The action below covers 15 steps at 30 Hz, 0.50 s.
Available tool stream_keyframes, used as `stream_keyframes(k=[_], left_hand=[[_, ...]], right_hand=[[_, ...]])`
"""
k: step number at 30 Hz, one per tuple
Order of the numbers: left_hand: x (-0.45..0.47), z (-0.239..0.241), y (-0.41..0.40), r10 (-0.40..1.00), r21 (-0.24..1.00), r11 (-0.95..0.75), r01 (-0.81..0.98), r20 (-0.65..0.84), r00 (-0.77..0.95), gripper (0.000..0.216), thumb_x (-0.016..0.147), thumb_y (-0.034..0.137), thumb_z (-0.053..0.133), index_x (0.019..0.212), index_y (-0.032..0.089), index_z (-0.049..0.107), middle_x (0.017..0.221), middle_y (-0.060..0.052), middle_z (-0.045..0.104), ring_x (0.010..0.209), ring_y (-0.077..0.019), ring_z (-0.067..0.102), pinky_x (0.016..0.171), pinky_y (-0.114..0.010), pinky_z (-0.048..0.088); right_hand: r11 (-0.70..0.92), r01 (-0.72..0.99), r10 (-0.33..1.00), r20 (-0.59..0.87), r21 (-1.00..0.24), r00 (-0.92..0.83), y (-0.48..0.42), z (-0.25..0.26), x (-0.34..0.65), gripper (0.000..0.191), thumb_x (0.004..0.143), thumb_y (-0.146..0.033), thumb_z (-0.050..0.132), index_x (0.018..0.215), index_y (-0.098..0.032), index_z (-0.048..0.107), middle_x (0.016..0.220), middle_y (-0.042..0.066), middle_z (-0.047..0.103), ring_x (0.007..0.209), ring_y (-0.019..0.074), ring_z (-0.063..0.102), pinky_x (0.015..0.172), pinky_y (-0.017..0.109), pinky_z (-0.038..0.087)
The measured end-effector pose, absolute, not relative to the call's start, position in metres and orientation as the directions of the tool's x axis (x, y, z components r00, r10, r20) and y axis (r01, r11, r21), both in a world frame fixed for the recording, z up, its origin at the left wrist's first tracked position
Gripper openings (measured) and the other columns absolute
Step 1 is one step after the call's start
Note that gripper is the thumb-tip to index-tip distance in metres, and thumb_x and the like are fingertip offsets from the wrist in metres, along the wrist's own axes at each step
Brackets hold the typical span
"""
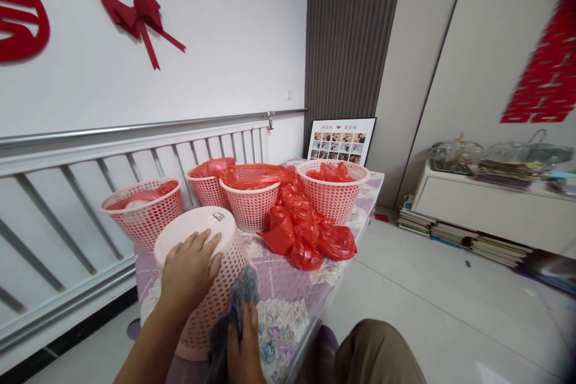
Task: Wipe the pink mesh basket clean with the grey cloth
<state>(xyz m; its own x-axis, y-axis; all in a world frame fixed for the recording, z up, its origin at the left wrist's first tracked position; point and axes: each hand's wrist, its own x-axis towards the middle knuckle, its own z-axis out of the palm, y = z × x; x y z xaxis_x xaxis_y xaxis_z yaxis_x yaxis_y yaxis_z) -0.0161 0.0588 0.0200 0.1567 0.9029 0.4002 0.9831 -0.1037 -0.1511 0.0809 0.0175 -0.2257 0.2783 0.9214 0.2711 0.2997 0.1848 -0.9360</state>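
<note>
A pink perforated plastic basket (227, 276) stands upside down on the cloth-covered table, its solid base facing up with a small label on it. My left hand (191, 264) lies on that base, fingers stretched out and slightly spread. Against the basket's right side my right hand (245, 336) presses a grey-blue cloth (245, 291), which hangs down past my fingers. Behind it are upright pink baskets with red plastic bags in them: one at the left (148, 222), two in the middle, and one at the right (330, 198).
Crumpled red plastic bags (303, 234) spread over the floral tablecloth (283, 306). A white radiator (90, 204) runs along the left wall. A photo board (339, 138) leans behind the table. To the right is a low white cabinet (486, 198) with stacked books; my knee (378, 351) is beside the table.
</note>
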Motion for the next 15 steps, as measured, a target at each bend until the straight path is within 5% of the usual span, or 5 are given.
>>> stream_keyframes(k=[7, 15], left_hand=[[-0.018, 0.021, 0.062, 0.907, -0.158, -0.104, 0.982, 0.391, 0.159, 0.044, 0.098, 0.033, 0.039, 0.138, 0.026, 0.057, 0.146, -0.006, 0.058, 0.134, -0.0309, 0.053, 0.108, -0.05, 0.043], [-0.02, 0.02, 0.063, 0.91, -0.137, -0.104, 0.985, 0.386, 0.15, 0.045, 0.097, 0.035, 0.04, 0.138, 0.025, 0.056, 0.148, -0.006, 0.057, 0.134, -0.0321, 0.052, 0.107, -0.054, 0.043]], right_hand=[[0.488, 0.314, 0.822, 0.55, -0.814, 0.15, 0.058, -0.134, 0.079, 0.057, 0.086, -0.011, 0.05, 0.142, -0.024, 0.053, 0.161, 0.011, 0.034, 0.15, 0.0287, 0.031, 0.119, 0.054, 0.034], [0.414, 0.378, 0.89, 0.456, -0.828, 0.024, 0.023, -0.214, 0.11, 0.057, 0.059, 0.001, 0.051, 0.106, -0.023, 0.072, 0.13, 0.011, 0.059, 0.126, 0.028, 0.057, 0.108, 0.044, 0.048]])
